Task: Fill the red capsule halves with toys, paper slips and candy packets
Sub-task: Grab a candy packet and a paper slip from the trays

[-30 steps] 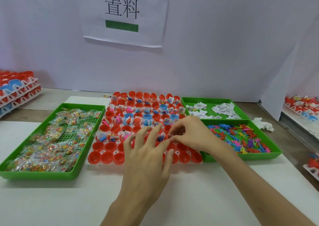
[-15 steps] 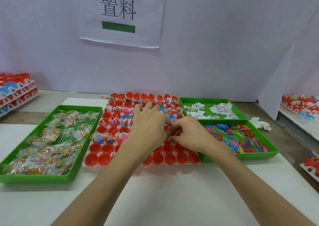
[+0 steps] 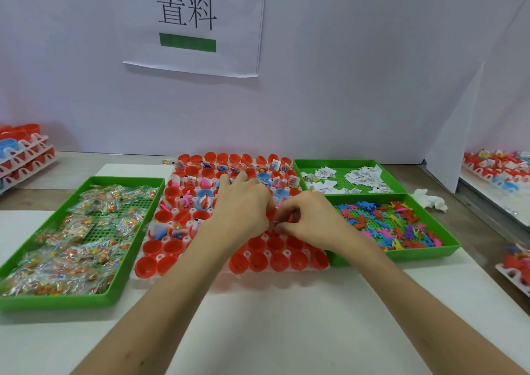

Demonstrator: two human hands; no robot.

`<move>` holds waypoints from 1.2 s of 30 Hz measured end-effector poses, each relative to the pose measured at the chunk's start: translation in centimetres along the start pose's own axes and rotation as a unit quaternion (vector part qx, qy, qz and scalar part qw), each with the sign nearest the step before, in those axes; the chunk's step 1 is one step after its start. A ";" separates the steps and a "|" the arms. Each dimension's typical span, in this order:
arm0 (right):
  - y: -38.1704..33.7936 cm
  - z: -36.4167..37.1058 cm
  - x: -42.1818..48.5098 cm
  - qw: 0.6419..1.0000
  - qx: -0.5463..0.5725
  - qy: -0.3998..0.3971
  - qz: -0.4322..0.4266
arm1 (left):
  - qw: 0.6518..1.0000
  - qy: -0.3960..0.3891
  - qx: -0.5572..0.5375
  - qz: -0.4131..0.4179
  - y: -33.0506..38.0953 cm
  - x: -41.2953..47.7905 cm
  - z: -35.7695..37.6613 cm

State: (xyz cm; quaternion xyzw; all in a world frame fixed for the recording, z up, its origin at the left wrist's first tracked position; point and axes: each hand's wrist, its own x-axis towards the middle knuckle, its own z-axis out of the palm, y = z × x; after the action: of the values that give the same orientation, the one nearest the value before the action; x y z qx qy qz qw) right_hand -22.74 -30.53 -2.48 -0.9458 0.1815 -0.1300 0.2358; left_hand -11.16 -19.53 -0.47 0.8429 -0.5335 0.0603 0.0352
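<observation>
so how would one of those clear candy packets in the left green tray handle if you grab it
The candy packets look like thin clear film, so one would likely be floppy and crinkle rather than hold shape. The small coloured pieces inside probably shift, though it should be light. The glossy film may be a bit slippery, and since they lie heaped and overlapping in the green tray, neighbours might drag along.

"置料" on wall paper sign [image 3: 195, 24]

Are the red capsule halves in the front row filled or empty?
Empty. The front-row capsule halves show only bare red insides, while halves further back hold toys and paper slips.
</observation>
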 end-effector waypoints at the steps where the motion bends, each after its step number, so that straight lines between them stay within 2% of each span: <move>1: 0.0 0.0 0.0 1.000 0.001 0.000 0.000 | 1.000 -0.002 -0.001 -0.004 0.0 0.0 0.0; 10: -0.3 -0.3 0.0 1.000 0.018 -0.002 -0.004 | 0.997 -0.079 0.006 -0.002 -0.2 0.6 0.0; 18: -0.4 -0.3 -0.1 1.000 0.016 0.002 -0.022 | 0.993 -0.116 -0.008 0.003 -0.2 1.1 0.2; 26: -1.2 -0.2 0.6 0.998 -0.037 -0.018 -0.045 | 0.992 -0.128 -0.011 -0.019 0.2 1.4 0.1; 33: -0.6 -0.2 0.2 0.999 0.004 0.013 -0.033 | 0.990 -0.129 -0.030 -0.056 0.7 1.7 -0.2; 36: -0.5 -0.1 0.0 0.999 0.025 0.013 -0.032 | 0.991 -0.104 -0.052 -0.062 0.9 1.7 -0.3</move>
State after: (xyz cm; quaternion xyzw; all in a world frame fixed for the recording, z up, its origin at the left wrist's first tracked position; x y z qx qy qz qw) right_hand -22.65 -30.19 -2.16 -0.9432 0.1508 -0.1543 0.2527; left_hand -11.30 -21.44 0.07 0.8731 -0.4834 -0.0580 0.0266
